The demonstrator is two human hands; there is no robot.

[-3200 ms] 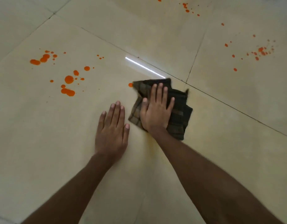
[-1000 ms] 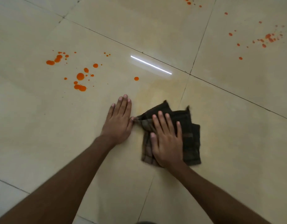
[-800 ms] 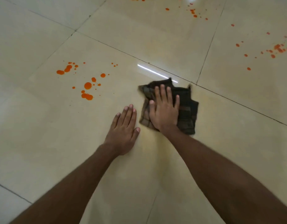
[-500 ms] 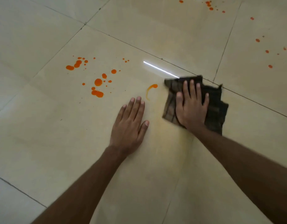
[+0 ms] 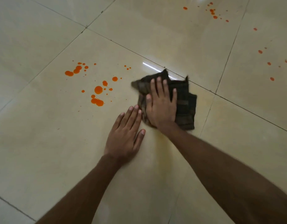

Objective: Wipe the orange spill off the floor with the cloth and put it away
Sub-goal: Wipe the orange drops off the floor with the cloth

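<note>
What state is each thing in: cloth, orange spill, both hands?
cloth: crumpled, lying on the floor under the right hand.
right hand: flat, fingers straight, pressing the cloth.
left hand: flat on the floor, holding nothing.
orange drops left of the cloth: unwiped.
orange drops on the far tiles: unwiped.

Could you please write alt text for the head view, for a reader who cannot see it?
A person's right hand presses a dark checked cloth on a beige tiled floor, while the left hand rests flat beside it. Orange droplets lie left of the cloth, more at upper right.
</note>
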